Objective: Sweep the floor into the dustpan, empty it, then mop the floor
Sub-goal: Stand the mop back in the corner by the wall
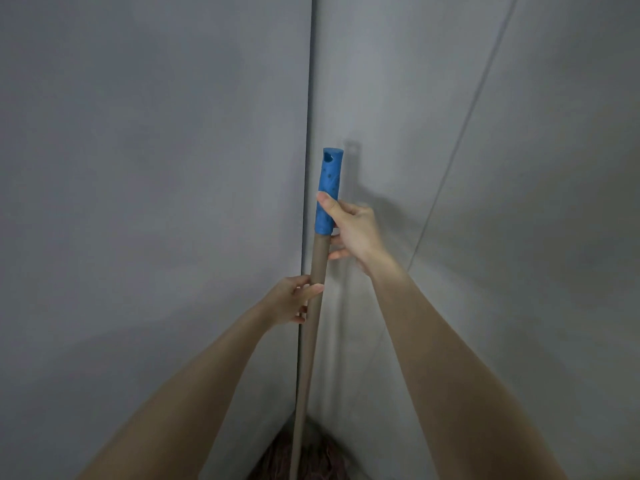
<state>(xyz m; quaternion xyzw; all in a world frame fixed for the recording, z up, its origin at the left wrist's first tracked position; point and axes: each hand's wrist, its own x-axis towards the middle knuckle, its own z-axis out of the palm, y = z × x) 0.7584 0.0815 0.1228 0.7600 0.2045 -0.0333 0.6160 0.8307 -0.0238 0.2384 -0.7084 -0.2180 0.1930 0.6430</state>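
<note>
A mop stands nearly upright in a corner between two grey walls. Its brown handle ends in a blue grip at the top. The stringy brownish mop head sits on the floor at the bottom edge of the view. My right hand holds the handle at the lower end of the blue grip, thumb lying along the grip. Lower down, my left hand grips the brown shaft from the left. No dustpan or broom is in view.
Grey walls fill the view on the left and right, meeting in a vertical corner seam right behind the mop. A thin diagonal line runs across the right wall. Only a sliver of floor shows near the mop head.
</note>
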